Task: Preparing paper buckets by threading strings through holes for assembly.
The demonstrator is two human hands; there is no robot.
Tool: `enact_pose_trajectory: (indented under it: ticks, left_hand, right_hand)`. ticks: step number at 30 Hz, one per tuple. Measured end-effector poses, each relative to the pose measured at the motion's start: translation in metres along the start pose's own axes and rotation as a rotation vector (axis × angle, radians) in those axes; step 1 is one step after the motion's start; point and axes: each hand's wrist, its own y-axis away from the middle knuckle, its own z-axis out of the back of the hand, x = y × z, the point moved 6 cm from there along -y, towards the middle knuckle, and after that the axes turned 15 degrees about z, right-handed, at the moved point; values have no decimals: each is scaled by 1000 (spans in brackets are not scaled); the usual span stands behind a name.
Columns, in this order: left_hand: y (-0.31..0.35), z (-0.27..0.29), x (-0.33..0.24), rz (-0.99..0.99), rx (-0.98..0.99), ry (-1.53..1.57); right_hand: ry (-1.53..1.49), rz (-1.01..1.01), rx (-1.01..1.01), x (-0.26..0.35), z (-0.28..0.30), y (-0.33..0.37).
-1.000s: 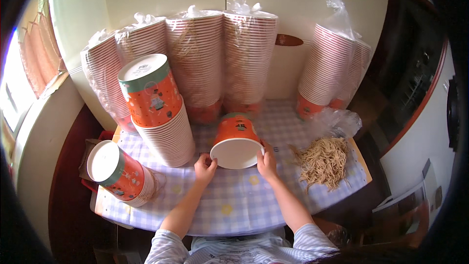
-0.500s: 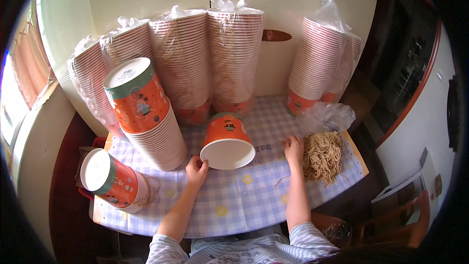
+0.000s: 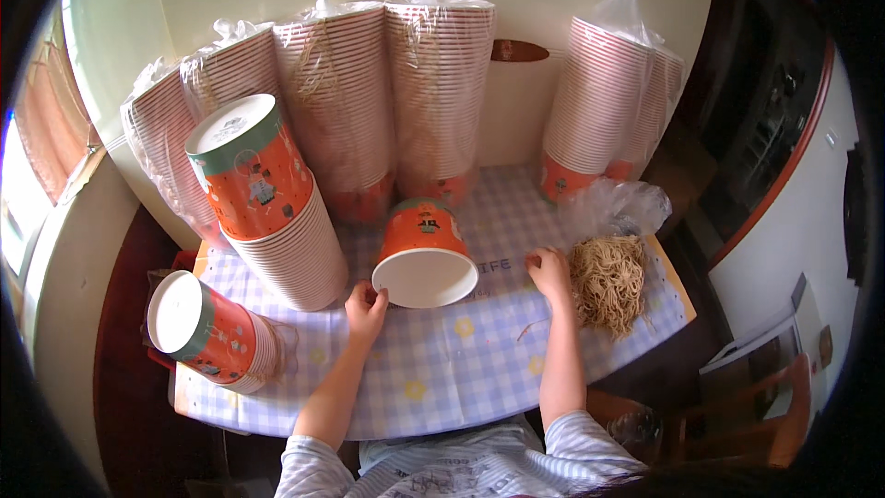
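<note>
An orange paper cup [image 3: 425, 254] lies tilted on the checked tablecloth [image 3: 461, 360], its white open mouth toward me. My left hand [image 3: 366, 309] holds the cup's rim at its lower left. My right hand [image 3: 549, 273] rests on the cloth to the right of the cup, fingertips at the left edge of a pile of tan noodle-like strands [image 3: 607, 282]. What the right fingers hold is too small to tell.
A leaning stack of orange cups [image 3: 277, 212] stands left of the cup, and another stack [image 3: 207, 332] lies at the table's left corner. Bagged cup stacks [image 3: 387, 101] line the back wall, with more bagged stacks [image 3: 604, 101] at right. A crumpled clear bag [image 3: 613, 207] sits behind the strands.
My right hand left the cup's rim and moved right to the pile of strands. My left hand stays on the cup.
</note>
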Motion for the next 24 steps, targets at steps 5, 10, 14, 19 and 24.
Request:
enact_pose_trajectory:
  ticks: [5, 10, 14, 19, 24]
  left_hand:
    - [3, -2, -7, -63, -35, -13]
    - [9, 4, -10, -65, -86, 25]
    - [27, 20, -29, -345, -314, -144]
    - [63, -11, -66, -655, -158, -379]
    - [68, -70, -73, -526, 44, -515]
  right_hand:
    - [-208, 20, 235, 25, 4, 6]
    - [-361, 126, 766, 46, 3, 39]
    - [-210, 206, 837, 49, 11, 55]
    - [-83, 340, 873, 44, 3, 68]
    - [-146, 364, 780, 69, 1, 51]
